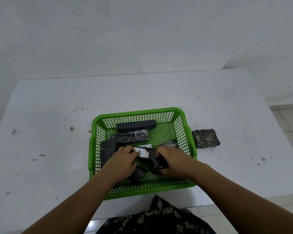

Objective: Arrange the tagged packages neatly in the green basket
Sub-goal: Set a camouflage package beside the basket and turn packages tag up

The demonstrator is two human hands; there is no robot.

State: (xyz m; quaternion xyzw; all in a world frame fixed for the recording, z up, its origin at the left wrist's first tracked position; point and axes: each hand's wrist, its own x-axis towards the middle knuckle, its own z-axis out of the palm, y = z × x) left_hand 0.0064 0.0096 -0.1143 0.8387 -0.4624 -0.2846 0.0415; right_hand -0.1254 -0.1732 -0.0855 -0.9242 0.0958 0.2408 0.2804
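A green slotted basket [183,129] sits at the near middle of the white table. Inside lie several black wrapped packages: one along the far wall [136,125], one just in front of it [128,136], one upright at the left [107,150]. Both my hands are inside the basket, at its near half. My left hand [123,160] and my right hand [173,160] grip one black package with a white tag [145,152] from either end. Another black package [137,175] shows under my left wrist. One more wrapped package [205,138] lies on the table, right of the basket.
The white table [49,132] has small dark specks and chips on its left part. A white wall rises behind it. The table's near edge runs under my forearms, with patterned dark clothing [157,218] and tiled floor below.
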